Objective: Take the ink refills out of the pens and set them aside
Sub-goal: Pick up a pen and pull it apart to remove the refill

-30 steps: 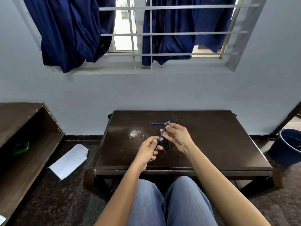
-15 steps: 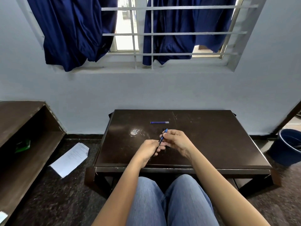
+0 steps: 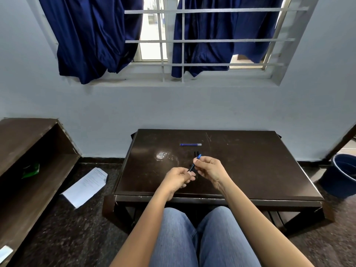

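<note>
A blue pen [image 3: 195, 163] is held between both hands above the dark brown table [image 3: 260, 170]. My left hand [image 3: 178, 180] grips its lower, darker end. My right hand [image 3: 211, 168] pinches the upper part, and the blue tip pokes out above the fingers. One blue ink refill [image 3: 190, 144] lies flat on the table beyond my hands, pointing left to right. Dark pens [image 3: 196, 152] lie on the table just behind my right hand, mostly hidden by it.
A bright glare spot [image 3: 161, 155] shows on the table left of my hands. White paper [image 3: 85, 186] lies on the floor at left beside a brown shelf unit [image 3: 28, 170]. A dark blue bucket [image 3: 341, 176] stands at right. My knees are under the table's front edge.
The pen looked long and stretched between my hands a second ago. Now my hands are closer together and the visible part of the pen is shorter. The refill on the table has not moved.
</note>
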